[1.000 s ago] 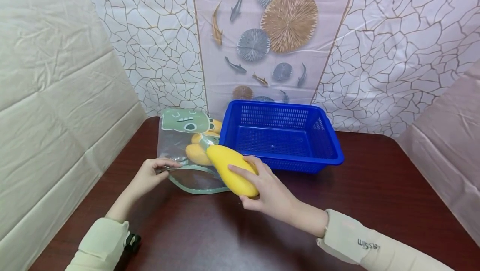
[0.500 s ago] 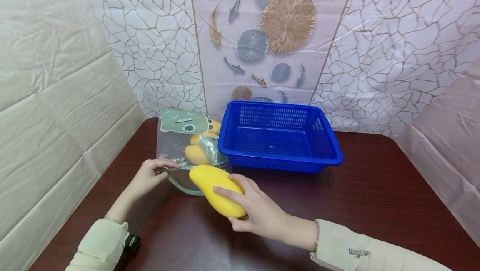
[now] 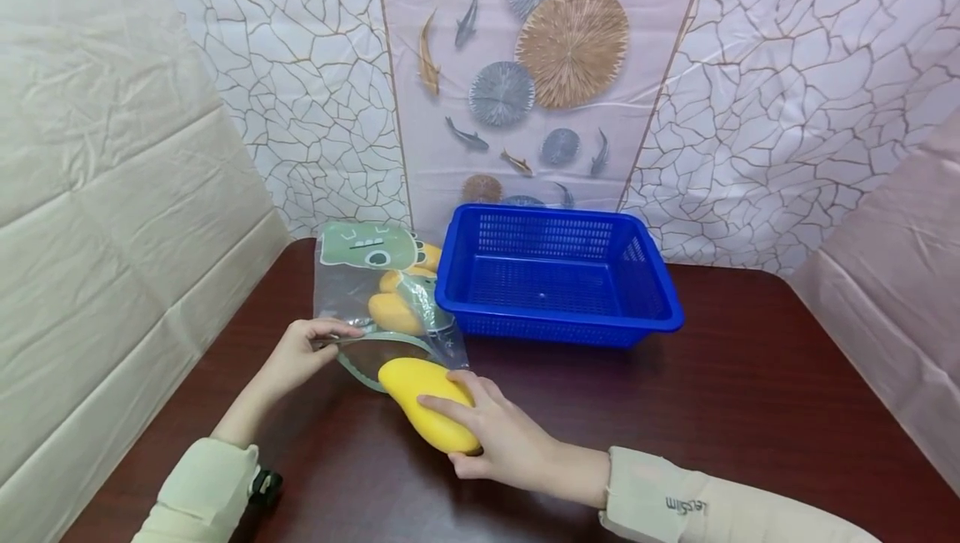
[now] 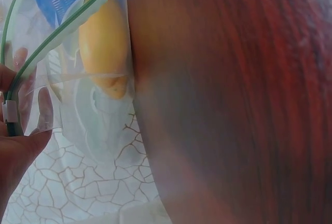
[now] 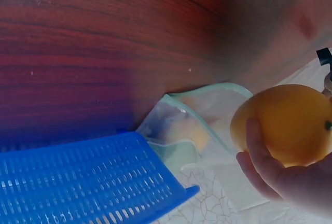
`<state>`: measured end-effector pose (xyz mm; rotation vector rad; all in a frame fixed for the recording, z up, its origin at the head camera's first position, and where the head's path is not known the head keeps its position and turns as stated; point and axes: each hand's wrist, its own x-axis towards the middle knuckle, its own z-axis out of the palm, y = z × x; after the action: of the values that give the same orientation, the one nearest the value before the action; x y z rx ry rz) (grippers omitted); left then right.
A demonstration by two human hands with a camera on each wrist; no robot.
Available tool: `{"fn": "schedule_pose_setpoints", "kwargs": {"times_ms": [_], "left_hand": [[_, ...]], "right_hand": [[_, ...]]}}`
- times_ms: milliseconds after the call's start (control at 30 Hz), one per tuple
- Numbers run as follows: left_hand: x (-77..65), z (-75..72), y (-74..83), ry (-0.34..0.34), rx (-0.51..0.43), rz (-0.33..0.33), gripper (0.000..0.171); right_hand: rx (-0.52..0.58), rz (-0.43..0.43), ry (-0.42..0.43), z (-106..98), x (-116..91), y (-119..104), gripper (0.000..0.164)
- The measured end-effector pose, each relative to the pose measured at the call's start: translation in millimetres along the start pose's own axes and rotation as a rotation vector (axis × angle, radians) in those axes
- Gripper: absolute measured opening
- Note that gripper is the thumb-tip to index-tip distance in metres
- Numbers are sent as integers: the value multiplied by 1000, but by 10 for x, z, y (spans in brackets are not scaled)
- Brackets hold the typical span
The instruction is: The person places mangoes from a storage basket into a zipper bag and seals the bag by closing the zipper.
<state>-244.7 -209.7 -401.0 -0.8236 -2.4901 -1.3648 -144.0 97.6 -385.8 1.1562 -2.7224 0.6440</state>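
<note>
Mango (image 3: 429,403) gripped by right hand (image 3: 510,443), left hand (image 3: 296,355) pinching bag (image 3: 378,301)

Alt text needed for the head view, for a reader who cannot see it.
A right hand grips a yellow mango on a dark wooden table, while the left hand pinches the open rim of a clear zip bag holding more mangoes, beside a blue basket.

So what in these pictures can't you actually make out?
- How many mangoes lie in the clear bag: head view, the green print and crinkled plastic cover them.
- The right hand's palm and thumb: head view, hidden behind the yellow mango.
- The left hand: left wrist view, cut off by the edge.
- The blue basket's far outer side: hidden by its own wall.
</note>
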Motion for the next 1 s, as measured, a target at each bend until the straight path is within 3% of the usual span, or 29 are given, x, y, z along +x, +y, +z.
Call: {"fn": "schedule_pose_setpoints", "kwargs": {"times_ms": [467,667,1000], "left_hand": [[-38,14,-19,3,-10,-2,36],[-30,29,-28,3,0,7,37],[-37,25,4,1,0,9,39]], "right_hand": [[-109,56,-96,180,139,5,64],[-210,25,-52,227,198,-23,65],[-496,-67,29,334,302,-89,57]]}}
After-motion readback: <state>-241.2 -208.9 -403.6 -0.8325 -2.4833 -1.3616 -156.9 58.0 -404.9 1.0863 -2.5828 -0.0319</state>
